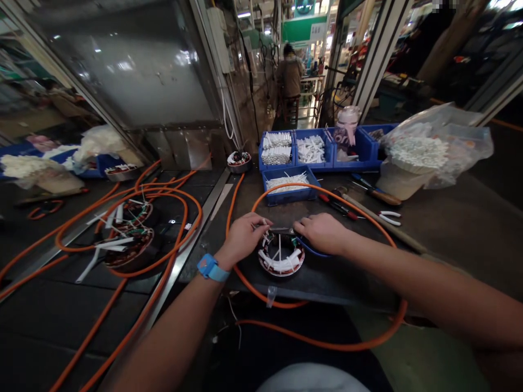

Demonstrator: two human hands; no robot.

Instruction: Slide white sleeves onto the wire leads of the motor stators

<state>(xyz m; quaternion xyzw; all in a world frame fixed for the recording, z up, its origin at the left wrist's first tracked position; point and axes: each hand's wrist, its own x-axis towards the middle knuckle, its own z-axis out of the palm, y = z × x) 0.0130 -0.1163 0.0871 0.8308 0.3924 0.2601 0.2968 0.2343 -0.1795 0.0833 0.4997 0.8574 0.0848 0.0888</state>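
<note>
Working the leads on the wound stator (281,260) at the bench's near edge, your left hand (244,235) pinches a sleeved wire (your right hand (322,231) rests curled behind). Next, seat that lead carefully.

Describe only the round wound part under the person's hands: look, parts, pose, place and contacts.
The stator is a round ring lying flat near the dark bench's front edge, with copper-coloured windings, white sleeving and loose wire ends on top. The left hand touches its upper left rim, the right hand its upper right. An orange cable loops around it.
</note>
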